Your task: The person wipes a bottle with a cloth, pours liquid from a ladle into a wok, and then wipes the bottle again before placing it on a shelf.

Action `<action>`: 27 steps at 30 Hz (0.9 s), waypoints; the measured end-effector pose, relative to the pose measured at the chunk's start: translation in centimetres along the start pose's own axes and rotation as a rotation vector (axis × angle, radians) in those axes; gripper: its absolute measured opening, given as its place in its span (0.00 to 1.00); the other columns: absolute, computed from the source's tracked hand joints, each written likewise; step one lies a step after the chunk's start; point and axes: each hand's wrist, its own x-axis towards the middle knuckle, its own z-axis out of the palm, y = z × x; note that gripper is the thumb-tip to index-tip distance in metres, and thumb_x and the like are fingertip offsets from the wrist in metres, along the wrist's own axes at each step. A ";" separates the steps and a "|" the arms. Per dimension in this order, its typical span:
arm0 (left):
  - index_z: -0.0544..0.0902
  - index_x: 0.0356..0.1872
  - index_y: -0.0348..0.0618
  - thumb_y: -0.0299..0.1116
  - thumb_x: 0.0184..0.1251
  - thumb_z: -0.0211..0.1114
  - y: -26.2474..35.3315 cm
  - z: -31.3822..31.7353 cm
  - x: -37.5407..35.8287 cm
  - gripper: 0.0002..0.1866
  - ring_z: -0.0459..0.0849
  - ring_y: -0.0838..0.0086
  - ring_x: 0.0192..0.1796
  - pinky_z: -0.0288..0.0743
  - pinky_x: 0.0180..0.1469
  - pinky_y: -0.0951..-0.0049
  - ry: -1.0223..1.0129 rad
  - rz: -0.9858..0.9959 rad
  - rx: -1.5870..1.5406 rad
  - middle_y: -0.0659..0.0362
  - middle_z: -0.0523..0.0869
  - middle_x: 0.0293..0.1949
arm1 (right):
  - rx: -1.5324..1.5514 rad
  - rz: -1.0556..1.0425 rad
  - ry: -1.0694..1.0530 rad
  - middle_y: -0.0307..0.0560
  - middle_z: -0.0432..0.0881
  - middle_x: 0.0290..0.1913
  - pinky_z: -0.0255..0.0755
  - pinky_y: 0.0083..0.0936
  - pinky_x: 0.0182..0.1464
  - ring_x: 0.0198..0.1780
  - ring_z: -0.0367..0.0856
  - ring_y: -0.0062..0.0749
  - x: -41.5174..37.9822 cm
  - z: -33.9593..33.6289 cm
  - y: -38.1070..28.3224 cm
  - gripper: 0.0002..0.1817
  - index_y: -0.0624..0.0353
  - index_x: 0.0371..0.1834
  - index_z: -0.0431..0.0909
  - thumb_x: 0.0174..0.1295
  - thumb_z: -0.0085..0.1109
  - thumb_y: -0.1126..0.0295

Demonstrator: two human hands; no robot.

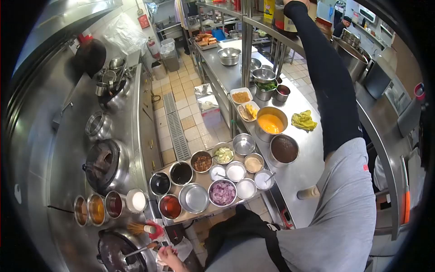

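Observation:
My left hand (170,258) is low at the left, its fingers curled together beside a white cloth (185,248). What they hold, if anything, cannot be made out. Just left of it, the wooden handle end of a long-handled utensil (140,249) rests across a dark wok (118,254). My right arm, in a black sleeve, stretches up to the overhead shelf. Only a sliver of my right hand (300,2) shows at the top edge, close to a brown-filled container (284,20); its fingers are hidden.
Metal bowls hold chopped red onion (222,193), dark sauce (181,173) and white powders (235,172). On the steel counter stand a pot of orange liquid (271,122), a brown-filled pot (284,148) and a yellow-green cloth (304,121). Another person (343,26) is far right.

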 end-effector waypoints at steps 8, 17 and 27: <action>0.76 0.55 0.41 0.26 0.79 0.66 11.6 16.2 1.8 0.11 0.80 0.80 0.32 0.73 0.31 0.80 -0.575 0.299 -0.044 0.60 0.83 0.39 | 0.587 -0.308 -0.239 0.54 0.90 0.37 0.81 0.33 0.42 0.37 0.89 0.36 -17.8 -15.6 -7.2 0.19 0.67 0.46 0.87 0.67 0.72 0.58; 0.75 0.64 0.38 0.32 0.86 0.60 21.6 27.6 -7.0 0.14 0.79 0.81 0.39 0.77 0.39 0.77 -1.536 0.150 -0.067 0.62 0.82 0.44 | 0.464 0.531 -1.079 0.38 0.86 0.36 0.75 0.27 0.40 0.36 0.80 0.23 -52.9 -32.2 -2.4 0.13 0.61 0.49 0.83 0.72 0.71 0.64; 0.79 0.56 0.34 0.42 0.80 0.68 12.8 31.2 -19.6 0.20 0.83 0.74 0.38 0.78 0.42 0.69 -2.082 0.368 0.649 0.57 0.86 0.36 | 0.023 0.652 -1.054 0.55 0.85 0.33 0.77 0.37 0.42 0.34 0.83 0.45 -60.7 -47.8 0.9 0.20 0.63 0.45 0.81 0.63 0.79 0.61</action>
